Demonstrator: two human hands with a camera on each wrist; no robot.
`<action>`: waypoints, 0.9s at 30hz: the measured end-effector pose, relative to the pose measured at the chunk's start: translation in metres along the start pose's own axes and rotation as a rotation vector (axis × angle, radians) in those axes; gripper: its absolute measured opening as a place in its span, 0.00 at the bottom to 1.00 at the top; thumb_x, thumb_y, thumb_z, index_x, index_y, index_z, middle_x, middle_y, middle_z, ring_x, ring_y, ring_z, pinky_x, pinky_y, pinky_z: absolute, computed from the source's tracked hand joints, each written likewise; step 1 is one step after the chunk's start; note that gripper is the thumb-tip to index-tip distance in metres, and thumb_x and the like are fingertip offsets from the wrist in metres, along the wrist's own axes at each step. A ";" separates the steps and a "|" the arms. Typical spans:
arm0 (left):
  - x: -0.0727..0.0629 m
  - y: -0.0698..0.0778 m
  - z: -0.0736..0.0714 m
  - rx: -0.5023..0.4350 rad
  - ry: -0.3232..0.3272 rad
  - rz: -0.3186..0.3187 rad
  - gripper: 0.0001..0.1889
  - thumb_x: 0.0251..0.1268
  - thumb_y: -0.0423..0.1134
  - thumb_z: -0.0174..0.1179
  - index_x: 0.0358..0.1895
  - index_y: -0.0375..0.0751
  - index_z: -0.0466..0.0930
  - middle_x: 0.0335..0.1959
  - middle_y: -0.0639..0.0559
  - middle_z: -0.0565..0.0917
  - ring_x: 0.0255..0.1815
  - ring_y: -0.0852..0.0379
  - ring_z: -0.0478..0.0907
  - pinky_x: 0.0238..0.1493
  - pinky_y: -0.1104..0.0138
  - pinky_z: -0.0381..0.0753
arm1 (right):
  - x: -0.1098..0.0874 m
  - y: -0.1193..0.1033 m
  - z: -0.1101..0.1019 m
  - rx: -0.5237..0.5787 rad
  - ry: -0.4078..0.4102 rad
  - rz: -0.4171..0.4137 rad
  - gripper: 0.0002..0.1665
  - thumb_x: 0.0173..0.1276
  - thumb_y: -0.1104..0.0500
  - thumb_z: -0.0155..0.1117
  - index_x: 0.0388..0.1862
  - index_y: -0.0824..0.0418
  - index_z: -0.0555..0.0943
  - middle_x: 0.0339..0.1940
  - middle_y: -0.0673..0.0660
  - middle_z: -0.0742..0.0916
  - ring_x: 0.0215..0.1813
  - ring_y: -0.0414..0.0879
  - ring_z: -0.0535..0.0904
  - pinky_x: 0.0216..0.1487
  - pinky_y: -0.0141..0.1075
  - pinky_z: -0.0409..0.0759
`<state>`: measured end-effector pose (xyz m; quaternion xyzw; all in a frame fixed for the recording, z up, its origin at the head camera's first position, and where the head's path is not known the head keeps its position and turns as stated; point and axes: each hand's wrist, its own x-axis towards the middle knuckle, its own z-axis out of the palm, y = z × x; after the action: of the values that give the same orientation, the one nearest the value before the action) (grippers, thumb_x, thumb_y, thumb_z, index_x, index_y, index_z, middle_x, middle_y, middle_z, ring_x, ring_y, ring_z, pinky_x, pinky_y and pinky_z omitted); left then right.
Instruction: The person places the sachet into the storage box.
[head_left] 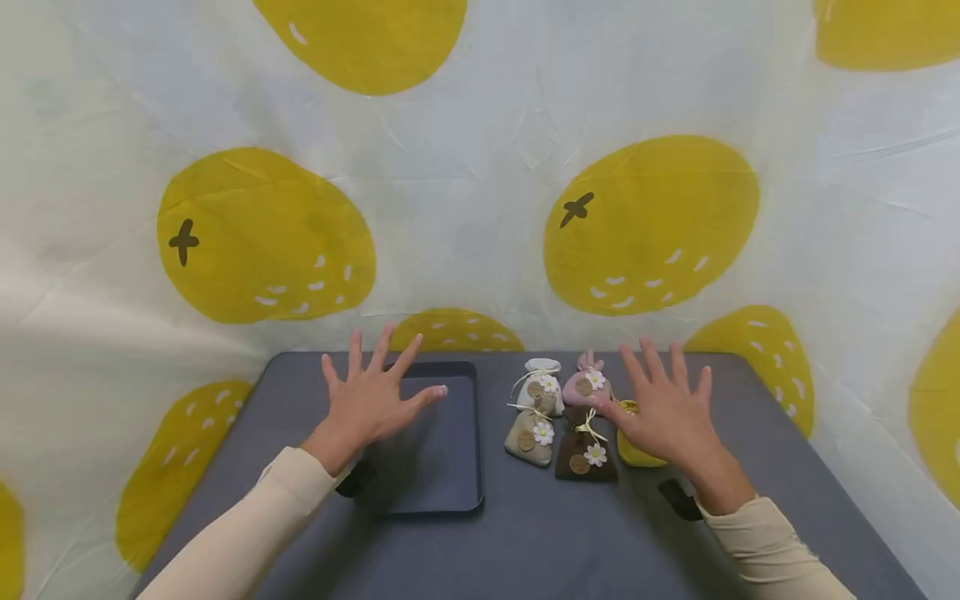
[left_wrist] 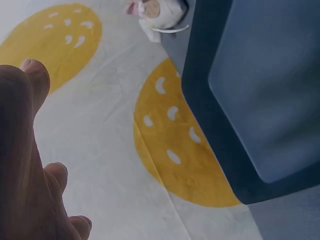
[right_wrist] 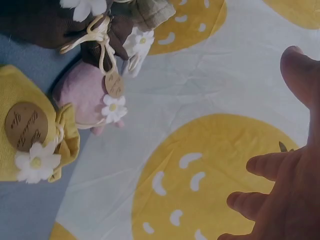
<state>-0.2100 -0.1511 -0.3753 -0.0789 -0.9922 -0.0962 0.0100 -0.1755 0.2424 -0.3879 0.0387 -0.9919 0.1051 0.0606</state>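
My left hand [head_left: 367, 402] is raised over the dark tray [head_left: 471, 433], fingers spread and straight, holding nothing. On the right my right hand [head_left: 667, 412] hovers, also spread, partly covering a yellow drawstring pouch [head_left: 637, 450]. Beside it lie a dark brown pouch [head_left: 585, 462], a pink pouch [head_left: 576, 387], a beige pouch [head_left: 525, 442] and a white pouch [head_left: 534, 367]. Each shows a white flower or a round brown tag. In the right wrist view the yellow pouch [right_wrist: 20, 90] has its tag and flower facing up, apart from the fingers [right_wrist: 265, 167].
The grey table [head_left: 517, 550] carries the tray on its left and the pouches right of centre. A white cloth [head_left: 465, 208] printed with yellow fruit hangs behind the table and at both sides. A dark strap piece [head_left: 681, 500] shows beneath the right wrist.
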 end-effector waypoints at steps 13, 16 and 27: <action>-0.002 -0.017 0.009 -0.022 -0.005 0.003 0.51 0.62 0.83 0.46 0.86 0.68 0.44 0.89 0.48 0.36 0.86 0.27 0.26 0.70 0.20 0.26 | -0.005 0.008 0.003 -0.013 0.000 0.023 0.58 0.71 0.26 0.55 0.88 0.56 0.51 0.88 0.66 0.51 0.85 0.76 0.38 0.71 0.82 0.33; -0.004 -0.023 0.012 -0.027 -0.010 -0.001 0.52 0.62 0.83 0.45 0.86 0.67 0.44 0.89 0.47 0.36 0.86 0.27 0.25 0.70 0.20 0.26 | -0.006 0.010 0.004 -0.011 0.004 0.025 0.58 0.72 0.27 0.57 0.87 0.56 0.52 0.88 0.67 0.52 0.85 0.76 0.38 0.70 0.82 0.33; -0.008 -0.040 0.029 -0.055 -0.043 -0.026 0.53 0.61 0.84 0.44 0.86 0.66 0.43 0.89 0.43 0.36 0.85 0.23 0.25 0.70 0.21 0.24 | -0.014 0.023 0.010 0.001 -0.019 0.061 0.60 0.70 0.23 0.54 0.87 0.58 0.53 0.87 0.69 0.54 0.84 0.77 0.40 0.70 0.82 0.32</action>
<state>-0.2088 -0.1855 -0.4116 -0.0682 -0.9901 -0.1217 -0.0149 -0.1648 0.2635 -0.4043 0.0092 -0.9931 0.1068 0.0478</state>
